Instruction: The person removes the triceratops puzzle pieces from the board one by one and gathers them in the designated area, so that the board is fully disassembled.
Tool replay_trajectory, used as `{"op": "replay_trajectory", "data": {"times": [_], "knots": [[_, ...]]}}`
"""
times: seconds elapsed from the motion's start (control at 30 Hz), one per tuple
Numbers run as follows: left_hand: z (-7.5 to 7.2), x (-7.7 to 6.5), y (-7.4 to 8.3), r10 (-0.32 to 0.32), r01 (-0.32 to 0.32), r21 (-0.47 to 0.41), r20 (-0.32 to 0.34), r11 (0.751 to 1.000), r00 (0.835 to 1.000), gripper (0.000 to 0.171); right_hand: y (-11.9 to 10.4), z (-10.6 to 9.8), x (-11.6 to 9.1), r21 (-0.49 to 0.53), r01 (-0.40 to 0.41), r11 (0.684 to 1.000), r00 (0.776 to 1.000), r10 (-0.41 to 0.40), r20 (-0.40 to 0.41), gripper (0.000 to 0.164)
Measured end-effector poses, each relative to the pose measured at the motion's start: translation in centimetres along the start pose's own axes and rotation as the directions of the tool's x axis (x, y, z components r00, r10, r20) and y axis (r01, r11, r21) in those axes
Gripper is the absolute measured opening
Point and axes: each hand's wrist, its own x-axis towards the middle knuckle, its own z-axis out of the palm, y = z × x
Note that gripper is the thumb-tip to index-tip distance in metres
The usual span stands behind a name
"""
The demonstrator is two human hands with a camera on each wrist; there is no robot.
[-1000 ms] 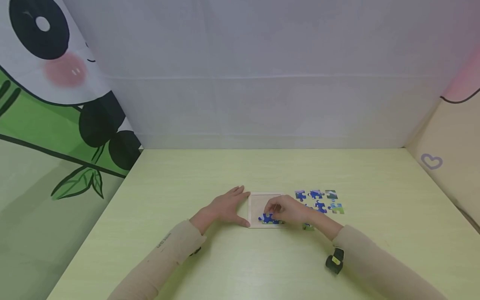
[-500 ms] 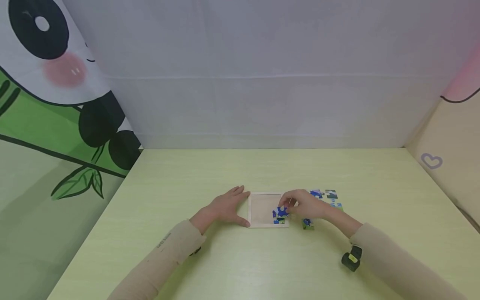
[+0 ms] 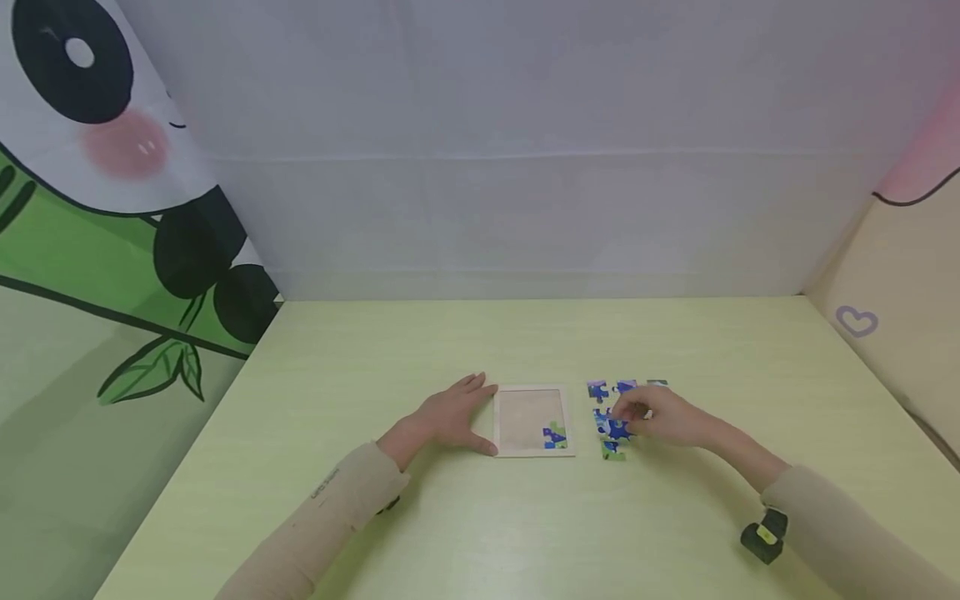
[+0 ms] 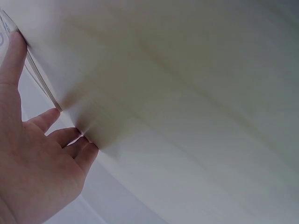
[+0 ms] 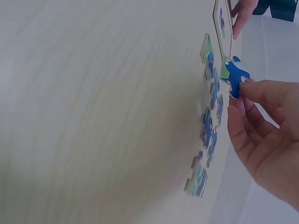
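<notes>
My left hand (image 3: 447, 419) lies with thumb and fingers spread, touching the left edge of a shallow wooden puzzle tray (image 3: 520, 414). In the left wrist view, the left hand's thumb and index finger meet that thin edge. A few joined blue and green puzzle pieces (image 3: 555, 436) sit in the tray's lower right corner. Right of the tray, my right hand (image 3: 675, 419) pinches a mostly blue puzzle piece (image 5: 237, 77) between thumb and fingers. The right wrist view shows this piece tilted above the table, with a green part on one side. Its lower fingers are loosely curled.
Several loose puzzle pieces (image 3: 597, 390) lie on the table right of the tray, partly hidden by my right hand. One blue and green loose piece (image 3: 612, 452) lies nearest the table's front. A pale cloth wall (image 3: 525, 225) rises behind the table (image 3: 420, 533).
My right hand has moved right, carrying the blue puzzle piece from over the tray to above the loose pieces. The tray's corner pieces are uncovered now. The left hand has stayed put.
</notes>
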Motion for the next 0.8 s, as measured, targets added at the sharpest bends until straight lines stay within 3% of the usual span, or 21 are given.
{"op": "replay_trajectory", "data": {"times": [0.33,0.57,0.8], "knots": [[0.1,-0.1,0.0,-0.002,0.002,-0.001,0.000,1.000,1.000,0.098,0.7,-0.7,-2.5,0.051,-0.062,0.997,0.998,0.060,0.030,0.017],[0.4,0.0,-0.2,-0.010,0.010,0.009,-0.002,1.000,1.000,0.099,1.5,-0.7,-3.0,0.046,-0.112,0.993,0.993,0.111,0.027,0.017],[0.3,0.1,-0.1,-0.003,0.003,0.005,-0.002,1.000,1.000,0.099,1.9,-0.4,-3.2,0.014,-0.101,0.995,0.995,0.101,-0.002,0.019]]}}
